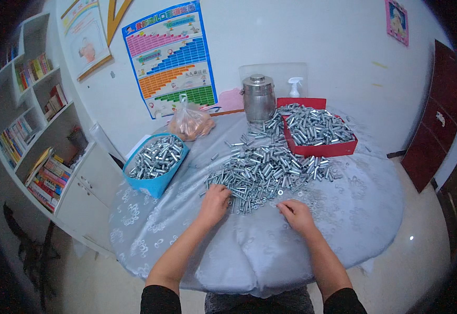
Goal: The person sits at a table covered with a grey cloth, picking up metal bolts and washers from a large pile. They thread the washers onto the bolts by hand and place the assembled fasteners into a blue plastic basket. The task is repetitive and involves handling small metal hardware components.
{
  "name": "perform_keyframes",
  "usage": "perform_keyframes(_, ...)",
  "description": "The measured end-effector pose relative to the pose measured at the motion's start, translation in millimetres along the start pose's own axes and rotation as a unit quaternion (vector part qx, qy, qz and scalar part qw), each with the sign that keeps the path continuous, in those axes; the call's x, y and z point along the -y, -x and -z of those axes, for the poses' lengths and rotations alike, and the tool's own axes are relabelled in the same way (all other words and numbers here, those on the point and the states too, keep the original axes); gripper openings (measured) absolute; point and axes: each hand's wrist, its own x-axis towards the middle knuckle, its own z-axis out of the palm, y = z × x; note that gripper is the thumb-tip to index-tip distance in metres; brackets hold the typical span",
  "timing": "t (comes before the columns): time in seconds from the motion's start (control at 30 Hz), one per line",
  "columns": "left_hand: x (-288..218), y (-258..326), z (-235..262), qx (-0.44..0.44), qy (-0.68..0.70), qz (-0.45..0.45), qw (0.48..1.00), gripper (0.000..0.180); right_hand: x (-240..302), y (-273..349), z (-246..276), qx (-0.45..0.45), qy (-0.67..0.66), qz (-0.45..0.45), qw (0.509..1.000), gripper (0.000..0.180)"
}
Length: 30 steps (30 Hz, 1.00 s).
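Observation:
A heap of silvery metal sleeves and bolts [262, 167] spreads over the middle of the table, with small washers [280, 192] scattered along its near and right edges. At the heap's near left edge is my left hand [216, 203], its fingers curled in against the bolts; whatever they grip is hidden. My right hand [296, 214] is at the near right edge beside the loose washers, thumb and forefinger pinched together. Anything between those fingertips is too small to make out.
A blue bin [157, 183] full of metal sleeves stands left, and a red box [322, 150] heaped with them at the back right. Behind are a tied plastic bag [189, 125], a steel canister [259, 99] and a white spray bottle [295, 87]. A silvery cloth [186, 246] covers the round table.

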Motion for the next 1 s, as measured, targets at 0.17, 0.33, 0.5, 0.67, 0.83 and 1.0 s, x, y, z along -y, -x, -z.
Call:
perform_keyframes(0.17, -2, -4, -12, 0.036, -0.125, -0.014, 0.991, 0.007, 5, 1, 2, -0.014, 0.003, 0.008, 1.000, 0.024)
perform_keyframes(0.33, 0, 4, -23, 0.019, -0.127, 0.002, 0.992, 0.005, -3, 2, 3, -0.023, 0.011, 0.023, 0.999, 0.023)
perform_keyframes(0.5, -2, 7, -11, 0.012, -0.070, 0.052, 0.996, 0.007, -7, 0, 4, -0.067, -0.004, 0.002, 0.998, 0.023)
perform_keyframes(0.67, -24, 7, 12, -0.056, 0.112, 0.159, 0.979, 0.013, -12, -10, 9, -0.141, 0.001, -0.072, 0.987, 0.024)
perform_keyframes(0.83, -44, 12, -7, -0.114, 0.481, 0.312, 0.812, 0.012, -9, -50, 14, -0.140, 0.105, -0.100, 0.979, 0.025)
perform_keyframes(1.0, -74, 14, -21, -0.108, 0.698, 0.356, 0.612, 0.012, -16, -78, 0, -0.134, 0.171, -0.160, 0.963, 0.029)
